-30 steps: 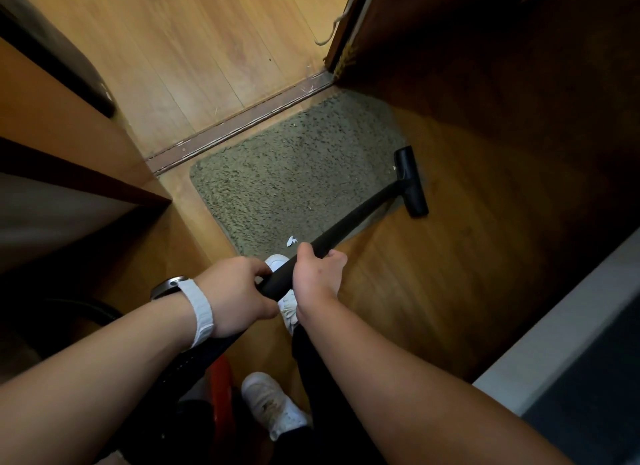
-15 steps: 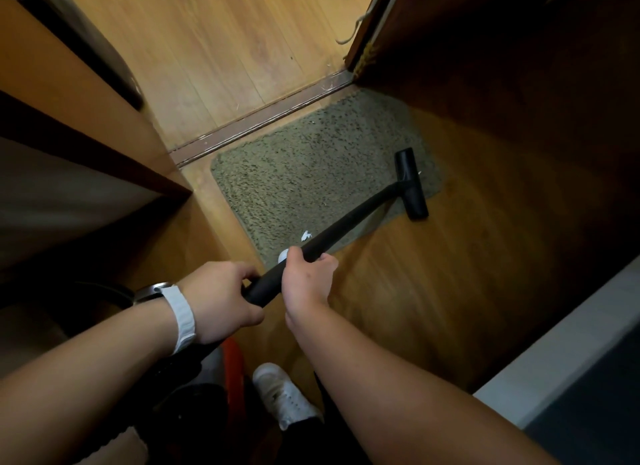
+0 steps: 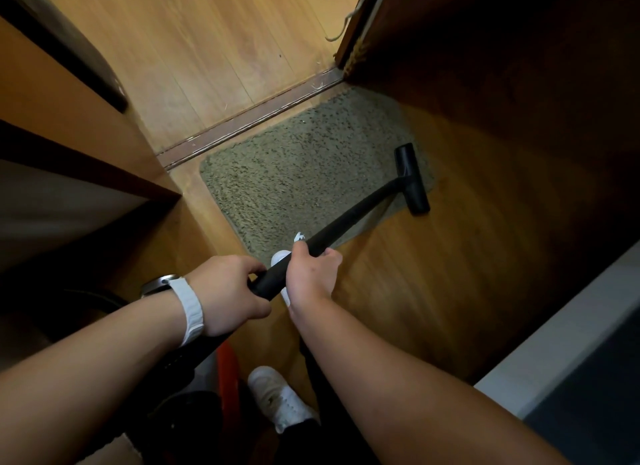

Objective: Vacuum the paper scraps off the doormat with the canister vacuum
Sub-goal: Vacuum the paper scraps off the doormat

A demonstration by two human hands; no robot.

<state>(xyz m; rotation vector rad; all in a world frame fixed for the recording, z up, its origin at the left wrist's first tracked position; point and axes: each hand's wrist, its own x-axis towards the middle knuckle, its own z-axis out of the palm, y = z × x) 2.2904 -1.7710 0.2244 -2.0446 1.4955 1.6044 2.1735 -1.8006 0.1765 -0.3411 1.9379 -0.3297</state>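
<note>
A grey-green shaggy doormat (image 3: 304, 173) lies on the wood floor below a door threshold. The black vacuum wand (image 3: 349, 218) runs from my hands out to its T-shaped floor head (image 3: 412, 179), which sits on the mat's right edge, partly over bare floor. My left hand (image 3: 230, 293) grips the wand's near end; my right hand (image 3: 311, 274) grips it just ahead. A small white paper scrap (image 3: 298, 236) lies at the mat's near edge beside the wand. Part of the canister, dark with an orange-red strip (image 3: 228, 371), shows under my arms.
A wooden cabinet (image 3: 79, 132) stands close on the left and a dark wooden door (image 3: 502, 66) on the right. The threshold strip (image 3: 256, 118) crosses beyond the mat. My white shoes (image 3: 280, 399) stand near the mat. A pale ledge (image 3: 561, 333) runs at lower right.
The view has shifted a little and the mat sits further right in frame. The floor head stays at the mat's right edge, and both hands keep their grip on the wand.
</note>
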